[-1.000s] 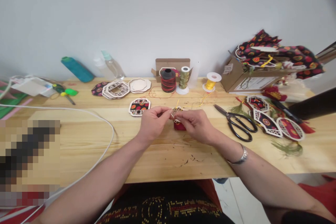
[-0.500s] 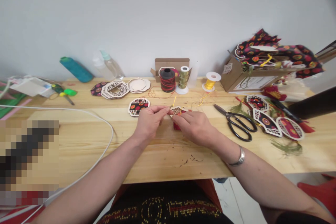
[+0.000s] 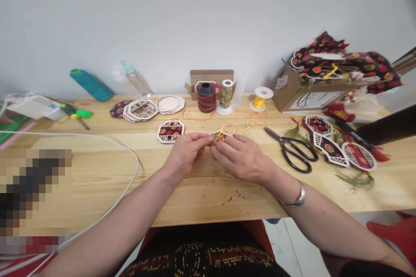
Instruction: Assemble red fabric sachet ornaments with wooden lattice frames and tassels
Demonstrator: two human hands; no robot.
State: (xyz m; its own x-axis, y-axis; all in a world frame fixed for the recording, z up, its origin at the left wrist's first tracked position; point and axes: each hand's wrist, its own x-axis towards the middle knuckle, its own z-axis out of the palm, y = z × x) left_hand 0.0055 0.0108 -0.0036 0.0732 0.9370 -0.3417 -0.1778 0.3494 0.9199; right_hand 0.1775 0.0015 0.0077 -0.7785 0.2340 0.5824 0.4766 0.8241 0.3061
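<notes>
Between my hands, above the middle of the table, is a small wooden lattice ornament (image 3: pixel 215 134) with yellow cord (image 3: pixel 222 129) at its top. My left hand (image 3: pixel 187 152) pinches its left edge between thumb and fingers. From the right, my right hand (image 3: pixel 242 159) curls its fingers over the ornament and cord, hiding most of both. The cord trails back toward a spool of yellow cord (image 3: pixel 259 102). Just left of my hands lies a finished-looking octagonal ornament (image 3: pixel 170 131) with dark patterned fabric behind its lattice.
Black-handled scissors (image 3: pixel 294 149) lie right of my hands, near several fabric ornaments (image 3: pixel 331 149). Behind stand a red-and-black thread cone (image 3: pixel 207 98) and a gold thread spool (image 3: pixel 226 95). A cardboard box (image 3: pixel 312 95) holds fabric. A white cable (image 3: pixel 130 151) curves across the left.
My right hand has curled its fingers further in beside my left fingertips. The ornament's red lower part, visible before, is now hidden. The yellow cord's end has shifted slightly right.
</notes>
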